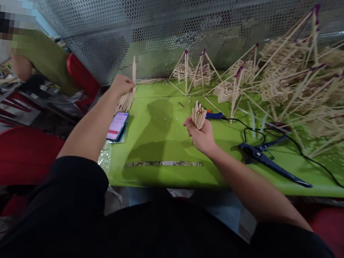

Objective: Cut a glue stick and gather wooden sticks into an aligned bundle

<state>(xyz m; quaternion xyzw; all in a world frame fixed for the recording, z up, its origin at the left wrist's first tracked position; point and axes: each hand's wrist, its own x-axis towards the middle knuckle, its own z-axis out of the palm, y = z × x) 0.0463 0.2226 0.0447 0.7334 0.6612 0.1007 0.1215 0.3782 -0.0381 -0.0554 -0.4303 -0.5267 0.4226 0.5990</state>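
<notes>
Wrapped in my right hand (202,136) is a bundle of wooden sticks (198,114), held upright over the green table (158,140). My left hand (122,85) is at the table's far left, its fingers pinched on a thin wooden stick (134,70) that points up. Under that hand lies a pile of more wooden sticks (126,102). Just nearer to me rests a phone (117,126) with its screen lit. A blue-handled tool (214,115) with a black cord lies behind my right hand, partly hidden by the bundle.
Several stick frames (235,82) with purple-tipped peaks crowd the back and right of the table. Black-handled cutters (262,155) lie at right. A flat patterned strip (164,162) is near the front edge. A perforated metal panel (160,21) stands behind; red chairs (12,158) and another person (42,57) are at left.
</notes>
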